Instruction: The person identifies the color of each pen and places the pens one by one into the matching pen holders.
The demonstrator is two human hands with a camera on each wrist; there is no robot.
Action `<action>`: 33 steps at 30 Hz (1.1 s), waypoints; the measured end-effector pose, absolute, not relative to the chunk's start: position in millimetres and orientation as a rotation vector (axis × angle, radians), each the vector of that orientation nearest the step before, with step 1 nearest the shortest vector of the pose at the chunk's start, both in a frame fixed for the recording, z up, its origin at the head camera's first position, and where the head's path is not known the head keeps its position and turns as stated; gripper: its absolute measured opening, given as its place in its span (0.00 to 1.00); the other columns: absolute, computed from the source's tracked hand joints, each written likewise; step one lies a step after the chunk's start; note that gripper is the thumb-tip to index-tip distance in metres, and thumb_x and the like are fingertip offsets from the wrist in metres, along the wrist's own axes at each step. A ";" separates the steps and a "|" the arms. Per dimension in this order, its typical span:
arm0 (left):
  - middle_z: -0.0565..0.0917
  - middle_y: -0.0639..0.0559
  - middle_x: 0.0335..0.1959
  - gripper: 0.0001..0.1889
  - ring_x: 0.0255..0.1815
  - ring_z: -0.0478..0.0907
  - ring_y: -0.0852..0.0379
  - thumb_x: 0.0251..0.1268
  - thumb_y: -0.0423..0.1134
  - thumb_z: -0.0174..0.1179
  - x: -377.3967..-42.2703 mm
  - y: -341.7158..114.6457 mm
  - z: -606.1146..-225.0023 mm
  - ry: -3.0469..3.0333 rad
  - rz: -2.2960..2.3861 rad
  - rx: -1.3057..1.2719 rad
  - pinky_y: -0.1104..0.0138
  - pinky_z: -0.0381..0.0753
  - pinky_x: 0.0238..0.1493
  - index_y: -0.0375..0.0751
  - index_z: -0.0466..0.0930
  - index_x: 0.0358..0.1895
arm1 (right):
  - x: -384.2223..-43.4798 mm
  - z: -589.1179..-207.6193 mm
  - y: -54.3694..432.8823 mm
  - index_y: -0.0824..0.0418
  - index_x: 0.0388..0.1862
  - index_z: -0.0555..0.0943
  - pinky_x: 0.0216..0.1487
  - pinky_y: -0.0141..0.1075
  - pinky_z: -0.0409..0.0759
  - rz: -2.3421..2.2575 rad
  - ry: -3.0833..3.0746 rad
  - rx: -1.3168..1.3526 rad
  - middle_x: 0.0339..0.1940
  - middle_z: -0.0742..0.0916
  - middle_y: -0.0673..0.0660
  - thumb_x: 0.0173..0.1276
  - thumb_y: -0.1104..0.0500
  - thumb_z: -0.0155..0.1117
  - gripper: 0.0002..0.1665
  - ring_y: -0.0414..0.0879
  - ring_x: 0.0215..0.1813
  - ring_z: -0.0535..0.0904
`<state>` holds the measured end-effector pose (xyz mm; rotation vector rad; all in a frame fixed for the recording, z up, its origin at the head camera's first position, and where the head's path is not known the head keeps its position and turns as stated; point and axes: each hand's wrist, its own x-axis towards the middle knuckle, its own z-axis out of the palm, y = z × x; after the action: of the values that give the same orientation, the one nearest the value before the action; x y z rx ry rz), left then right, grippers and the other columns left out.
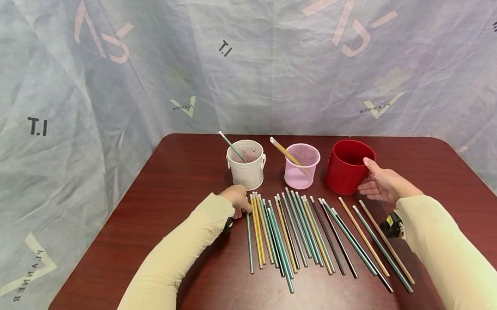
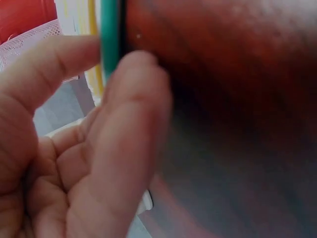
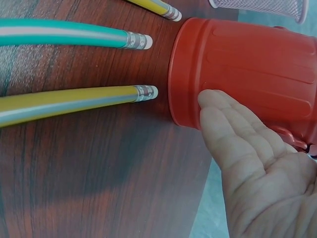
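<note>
At the left end of a row of pencils, my left hand (image 1: 237,200) pinches a green pencil (image 1: 249,243) near its eraser end. Thumb and finger lie on either side of this green pencil (image 2: 110,37) in the left wrist view. My right hand (image 1: 382,181) is beside the red bucket (image 1: 344,170), thumb up near the rim and the other fingers extended low along its side. In the right wrist view the straight fingertips (image 3: 210,99) overlap the red bucket's wall, close to its base.
A white bucket (image 1: 247,176) holds one green pencil (image 1: 232,146). Yellow pencils (image 1: 285,152) lean in the pink mesh cup (image 1: 299,179) at the middle. Several green, yellow and black pencils (image 1: 303,240) lie in front, erasers toward the containers, on the dark red table (image 1: 164,170).
</note>
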<state>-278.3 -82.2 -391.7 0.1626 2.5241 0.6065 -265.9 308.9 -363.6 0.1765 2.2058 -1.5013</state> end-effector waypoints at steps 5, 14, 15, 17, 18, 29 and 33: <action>0.76 0.46 0.10 0.10 0.09 0.72 0.56 0.56 0.32 0.60 -274.5 -85.1 -393.7 2.493 0.714 0.127 0.69 0.74 0.14 0.34 0.73 0.20 | -265.9 -363.3 308.3 0.86 0.66 0.47 0.60 0.51 0.72 -1.510 2.215 0.178 0.49 0.82 0.71 0.73 0.32 0.24 0.55 0.55 0.50 0.82; 0.74 0.50 0.14 0.12 0.12 0.73 0.57 0.58 0.28 0.54 -270.4 -94.6 -391.7 2.425 0.958 0.087 0.67 0.78 0.16 0.41 0.69 0.17 | -265.5 -363.8 306.7 0.86 0.67 0.45 0.61 0.51 0.71 -1.511 2.213 0.173 0.56 0.77 0.77 0.73 0.32 0.23 0.56 0.59 0.54 0.80; 0.75 0.50 0.16 0.11 0.13 0.73 0.58 0.58 0.27 0.53 -269.6 -95.6 -390.3 2.395 1.018 0.078 0.67 0.78 0.16 0.41 0.70 0.19 | -265.4 -364.0 306.9 0.86 0.67 0.45 0.61 0.51 0.71 -1.511 2.213 0.171 0.56 0.77 0.77 0.73 0.32 0.23 0.55 0.59 0.54 0.80; 0.76 0.50 0.18 0.05 0.14 0.73 0.59 0.57 0.26 0.52 -268.1 -98.0 -387.0 2.328 1.134 0.062 0.68 0.77 0.16 0.37 0.73 0.26 | -265.0 -363.9 307.0 0.86 0.67 0.45 0.60 0.50 0.72 -1.510 2.214 0.169 0.55 0.78 0.76 0.73 0.32 0.23 0.55 0.58 0.53 0.80; 0.77 0.49 0.20 0.03 0.14 0.73 0.59 0.57 0.25 0.52 -267.2 -99.3 -384.9 2.291 1.198 0.052 0.69 0.76 0.16 0.34 0.74 0.30 | -264.8 -363.8 307.1 0.86 0.67 0.46 0.60 0.50 0.73 -1.508 2.215 0.170 0.54 0.79 0.76 0.73 0.33 0.23 0.55 0.58 0.53 0.81; 0.79 0.51 0.24 0.13 0.19 0.77 0.59 0.59 0.23 0.58 -255.3 -108.7 -341.1 2.197 1.824 0.031 0.66 0.81 0.21 0.30 0.72 0.48 | -265.3 -362.0 308.1 0.87 0.66 0.46 0.59 0.48 0.74 -1.514 2.200 0.161 0.50 0.82 0.73 0.73 0.32 0.23 0.56 0.52 0.48 0.83; 0.80 0.54 0.25 0.12 0.20 0.79 0.60 0.60 0.22 0.57 -247.1 -112.9 -324.2 2.148 2.208 0.019 0.67 0.82 0.21 0.30 0.72 0.47 | -265.5 -362.6 307.3 0.87 0.66 0.45 0.55 0.45 0.77 -1.519 2.199 0.158 0.47 0.84 0.68 0.72 0.32 0.23 0.56 0.49 0.45 0.83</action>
<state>-247.1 -112.9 -324.2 0.0188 2.1484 2.2077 -265.5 307.3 -362.6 0.1583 2.1992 -1.5189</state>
